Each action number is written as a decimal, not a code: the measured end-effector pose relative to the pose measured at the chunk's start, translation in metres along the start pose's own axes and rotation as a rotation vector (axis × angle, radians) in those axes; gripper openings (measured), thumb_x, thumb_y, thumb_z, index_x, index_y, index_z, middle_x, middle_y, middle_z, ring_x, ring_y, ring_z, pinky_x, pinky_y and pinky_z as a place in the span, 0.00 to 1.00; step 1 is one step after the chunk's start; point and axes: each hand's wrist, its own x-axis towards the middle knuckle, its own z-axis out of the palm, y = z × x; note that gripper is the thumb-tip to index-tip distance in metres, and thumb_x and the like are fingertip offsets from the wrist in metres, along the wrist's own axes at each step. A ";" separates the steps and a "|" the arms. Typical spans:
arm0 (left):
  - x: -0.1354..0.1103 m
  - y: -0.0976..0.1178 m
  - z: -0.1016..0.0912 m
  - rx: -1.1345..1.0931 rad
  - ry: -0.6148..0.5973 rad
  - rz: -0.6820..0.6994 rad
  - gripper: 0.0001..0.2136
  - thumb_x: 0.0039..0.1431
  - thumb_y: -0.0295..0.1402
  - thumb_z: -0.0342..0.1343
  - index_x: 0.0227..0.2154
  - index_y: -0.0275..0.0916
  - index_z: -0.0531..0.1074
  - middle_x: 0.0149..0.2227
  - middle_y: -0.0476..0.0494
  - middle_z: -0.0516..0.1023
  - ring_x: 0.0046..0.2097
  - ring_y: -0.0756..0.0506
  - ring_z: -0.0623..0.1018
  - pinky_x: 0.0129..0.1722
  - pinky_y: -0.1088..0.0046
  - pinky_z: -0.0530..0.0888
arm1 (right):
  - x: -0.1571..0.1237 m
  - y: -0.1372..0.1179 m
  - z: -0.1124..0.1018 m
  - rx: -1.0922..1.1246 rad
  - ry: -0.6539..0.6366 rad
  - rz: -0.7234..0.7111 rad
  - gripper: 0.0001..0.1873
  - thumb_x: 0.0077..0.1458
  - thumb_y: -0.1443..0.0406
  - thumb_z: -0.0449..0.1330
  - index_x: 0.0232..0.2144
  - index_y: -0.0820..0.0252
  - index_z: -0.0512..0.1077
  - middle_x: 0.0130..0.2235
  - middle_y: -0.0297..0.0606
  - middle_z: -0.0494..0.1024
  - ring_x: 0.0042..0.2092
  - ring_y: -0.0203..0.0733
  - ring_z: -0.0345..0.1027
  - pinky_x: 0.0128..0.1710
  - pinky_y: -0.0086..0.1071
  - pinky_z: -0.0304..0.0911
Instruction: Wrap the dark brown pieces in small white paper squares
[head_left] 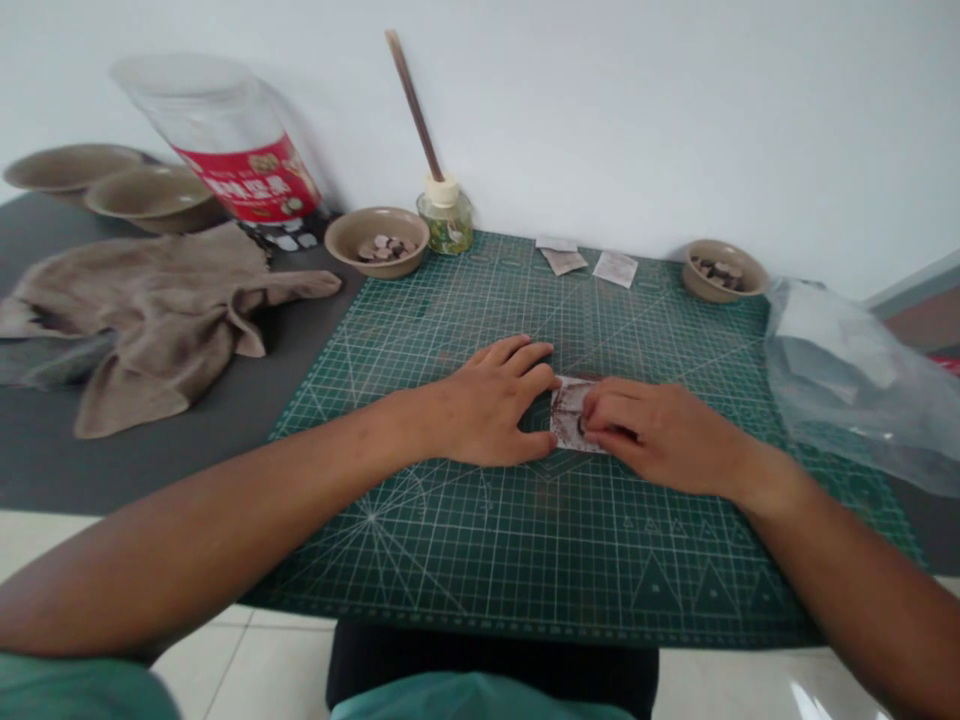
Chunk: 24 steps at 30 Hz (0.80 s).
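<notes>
A small whitish square (pixel 570 402), paper or cloth with dark brown smears, lies flat on the green cutting mat (pixel 450 520). My left hand (pixel 495 405) rests on the mat with fingers spread, thumb and fingertip touching the square's left corners. Over the square's right part is my right hand (pixel 660 435), its fingers pinched together. A small dark edge shows at those fingertips, but what they hold is too hidden to name. Further back on the mat lie more whitish squares, one single (pixel 616 268) and a couple overlapping (pixel 562 260).
Bowls with small chips stand back left (pixel 377 255) and back right (pixel 724 280). A reed diffuser (pixel 445 220), a red-labelled plastic jar (pixel 255 175) and stacked-looking bowls (pixel 154 200) line the wall. A brown cloth (pixel 165 310) lies left, a clear plastic bag (pixel 847 380) right.
</notes>
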 end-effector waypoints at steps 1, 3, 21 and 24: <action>0.000 0.000 0.000 0.001 0.002 0.000 0.29 0.61 0.52 0.54 0.60 0.40 0.63 0.71 0.34 0.52 0.72 0.30 0.49 0.68 0.48 0.52 | 0.001 -0.001 0.001 -0.009 0.016 0.003 0.07 0.66 0.64 0.54 0.37 0.57 0.72 0.43 0.38 0.76 0.40 0.41 0.71 0.36 0.33 0.61; 0.000 0.000 0.001 0.005 0.013 -0.006 0.29 0.61 0.51 0.54 0.60 0.41 0.63 0.71 0.34 0.51 0.72 0.30 0.48 0.68 0.48 0.52 | 0.003 0.001 0.001 -0.055 0.083 0.067 0.07 0.66 0.65 0.53 0.38 0.58 0.72 0.44 0.40 0.76 0.41 0.43 0.71 0.37 0.34 0.61; 0.000 0.001 0.001 -0.005 0.009 -0.004 0.29 0.61 0.52 0.54 0.60 0.40 0.64 0.70 0.34 0.52 0.72 0.29 0.49 0.68 0.47 0.53 | 0.000 0.003 -0.003 0.048 -0.053 -0.009 0.06 0.67 0.64 0.53 0.37 0.56 0.69 0.43 0.37 0.75 0.39 0.40 0.70 0.37 0.32 0.62; 0.000 0.001 0.000 0.000 0.009 -0.011 0.29 0.62 0.51 0.54 0.60 0.40 0.63 0.71 0.34 0.51 0.72 0.28 0.48 0.68 0.46 0.52 | 0.003 0.006 -0.002 -0.051 0.030 0.064 0.07 0.66 0.64 0.53 0.39 0.57 0.70 0.46 0.40 0.75 0.42 0.43 0.71 0.37 0.34 0.61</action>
